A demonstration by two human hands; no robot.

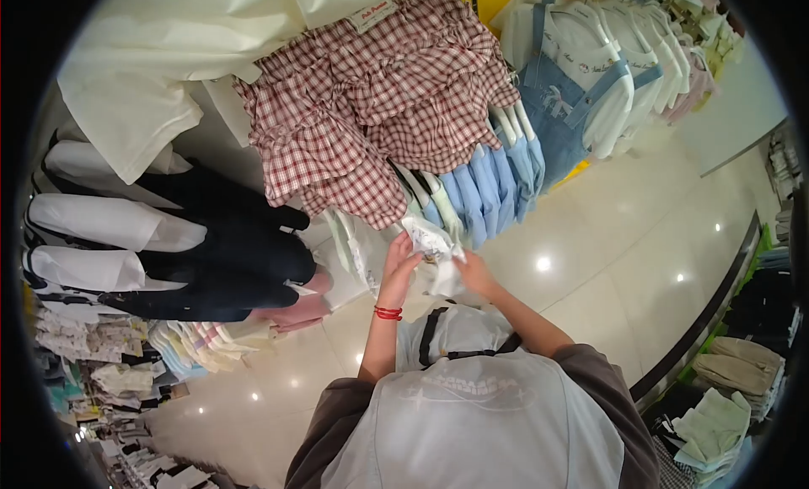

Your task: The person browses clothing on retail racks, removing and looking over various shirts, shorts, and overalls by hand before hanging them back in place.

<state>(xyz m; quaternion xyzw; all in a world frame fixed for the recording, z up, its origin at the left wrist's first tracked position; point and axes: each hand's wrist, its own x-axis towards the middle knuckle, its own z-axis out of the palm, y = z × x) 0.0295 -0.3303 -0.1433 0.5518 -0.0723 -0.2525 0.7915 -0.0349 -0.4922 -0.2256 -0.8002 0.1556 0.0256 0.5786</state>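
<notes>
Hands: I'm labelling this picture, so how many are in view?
2: the left hand at the left of the white item, the right hand at its right.

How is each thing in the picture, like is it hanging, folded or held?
Left hand: fingers gripping cloth
Right hand: fingers gripping cloth
White garment: held in both hands, creased
Red bracelet: worn on left wrist
Red checked garment: hanging, ruffled
Blue clothes: hanging in a row
Beige clothes: folded, stacked
Floor: shiny, reflecting lights
</notes>
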